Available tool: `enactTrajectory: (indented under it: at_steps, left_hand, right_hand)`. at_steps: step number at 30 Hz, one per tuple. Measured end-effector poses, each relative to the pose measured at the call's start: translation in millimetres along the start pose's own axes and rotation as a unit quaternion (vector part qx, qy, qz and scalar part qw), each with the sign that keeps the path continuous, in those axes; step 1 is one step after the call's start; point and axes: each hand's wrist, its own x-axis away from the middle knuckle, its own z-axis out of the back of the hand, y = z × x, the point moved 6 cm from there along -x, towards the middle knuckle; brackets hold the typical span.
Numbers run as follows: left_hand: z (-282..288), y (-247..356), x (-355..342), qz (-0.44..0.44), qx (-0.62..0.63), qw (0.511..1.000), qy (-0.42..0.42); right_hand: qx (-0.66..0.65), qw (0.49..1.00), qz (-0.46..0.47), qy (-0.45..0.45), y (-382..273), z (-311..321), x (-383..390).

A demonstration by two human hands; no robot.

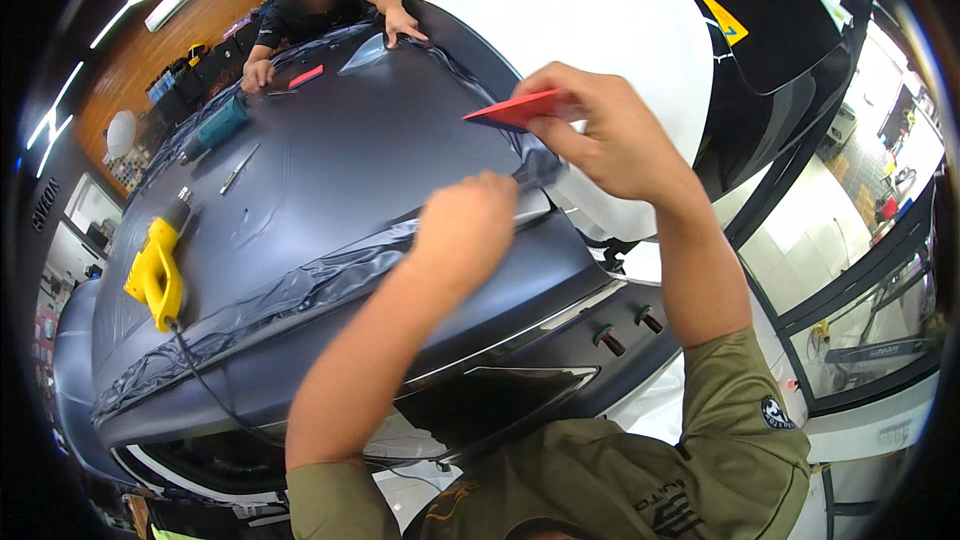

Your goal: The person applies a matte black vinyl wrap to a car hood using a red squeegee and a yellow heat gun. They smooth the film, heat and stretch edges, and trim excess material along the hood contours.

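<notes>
A dark blue-grey wrap film [370,130] covers the car roof, its loose edge wrinkled along the near side. At the roof's near right corner my left hand [465,230] is closed, blurred by motion, over that loose edge. Whatever its fingers hold is hidden. Above and to the right, my right hand [600,125] pinches a red squeegee [520,108] with a dark edge, raised over the roof corner. Bunched film [537,162] lies just below the squeegee.
A yellow heat gun [155,270] with a cord, a teal heat gun [215,128], a slim cutter [240,168] and another red squeegee [306,76] lie on the roof. Across it, a co-worker's hand [402,24] touches the film. A white panel [560,10] stands at the right.
</notes>
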Motion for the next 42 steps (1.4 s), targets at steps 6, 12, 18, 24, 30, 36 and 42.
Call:
enactTrajectory:
  at_steps: [6,12,18,24,30,36,42]
  left_hand:
    - [31.2,-53.1,-29.1,0.186,0.219,0.954,-0.082]
    - [33.9,-9.1,-6.8,0.062,0.172,0.982,-0.044]
    - [49.3,7.2,77.7,0.047,0.038,0.996,0.058]
    - [126.6,-188.7,217.2,0.351,-0.148,0.913,0.145]
    - [179.5,-380.2,424.2,0.611,-0.194,0.760,0.102]
    - [146.6,-437.5,406.9,0.611,0.020,0.784,0.110]
    - [148.3,-516.9,420.6,0.551,0.121,0.811,0.156]
  right_hand:
    - [-0.083,0.992,-0.076,0.063,34.7,42.2,56.0]
    - [-0.262,0.951,-0.023,0.161,40.6,36.5,58.6]
    - [-0.203,0.889,0.377,-0.159,-82.6,-7.4,93.8]
    - [-0.214,0.875,0.419,-0.114,-140.2,-13.7,91.6]
    - [-0.198,0.976,-0.086,0.032,-10.7,-28.6,71.6]
    - [0.029,0.939,-0.327,0.104,92.0,-49.4,94.5]
    - [-0.250,0.859,-0.443,0.053,105.6,-85.1,51.6]
